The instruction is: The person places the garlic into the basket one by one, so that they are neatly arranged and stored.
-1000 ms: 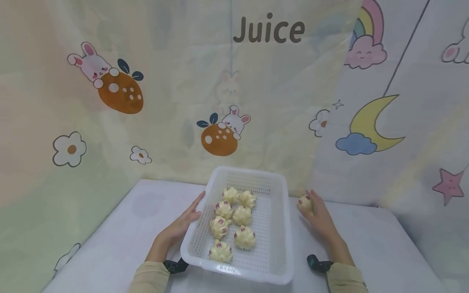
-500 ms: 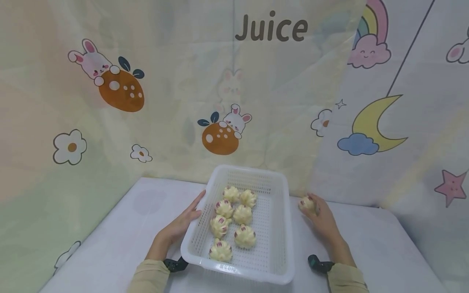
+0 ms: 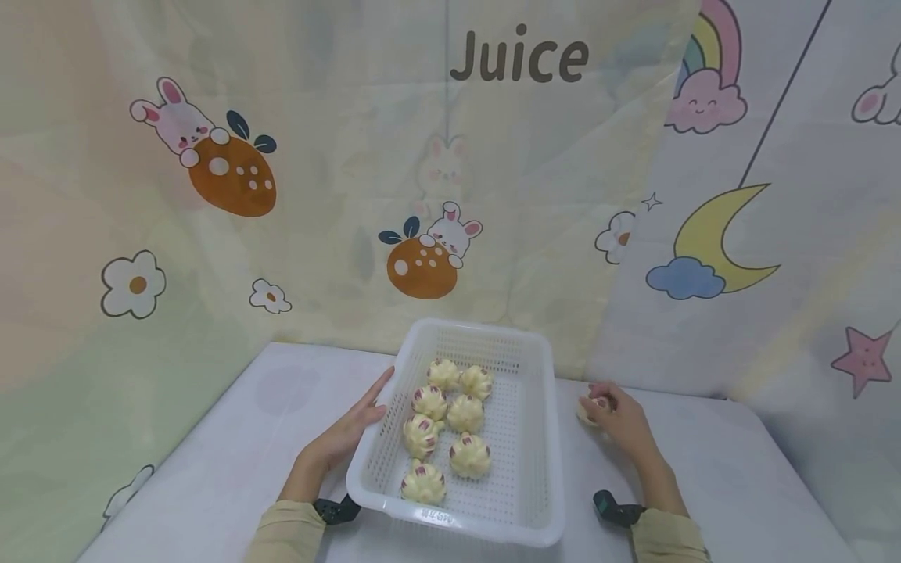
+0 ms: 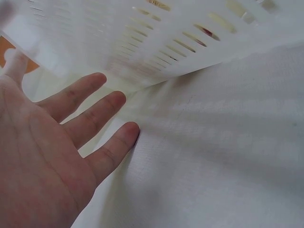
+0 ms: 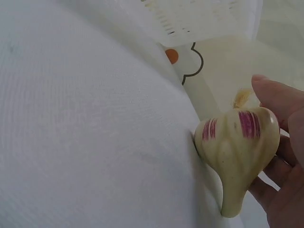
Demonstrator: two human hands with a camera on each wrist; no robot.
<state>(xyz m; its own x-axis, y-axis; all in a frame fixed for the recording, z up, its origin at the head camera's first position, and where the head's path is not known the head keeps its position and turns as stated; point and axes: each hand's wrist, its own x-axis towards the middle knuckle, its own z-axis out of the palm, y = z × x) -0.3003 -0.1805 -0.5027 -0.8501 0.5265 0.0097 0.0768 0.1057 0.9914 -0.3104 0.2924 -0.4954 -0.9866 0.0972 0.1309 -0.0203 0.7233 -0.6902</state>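
A white plastic basket holds several garlic bulbs, cream with purple streaks, mostly along its left side. My left hand lies along the basket's left wall, fingers spread and fairly straight. In the left wrist view, those fingers reach out beneath the slotted wall. Right of the basket, my right hand grips one more garlic bulb low at the white tabletop. The right wrist view shows its stem end pointing down and a tuft of dry roots on top, with thumb and fingers around its far side.
A white cloth-covered table carries the basket. Behind it hangs a printed curtain with rabbits, flowers and a moon, right at the table's back edge. Dark wrist devices sit at both sleeves.
My right hand has drawn the garlic bulb slightly back toward me and to the right, its fingers now more curled over it. The left hand and basket stay put.
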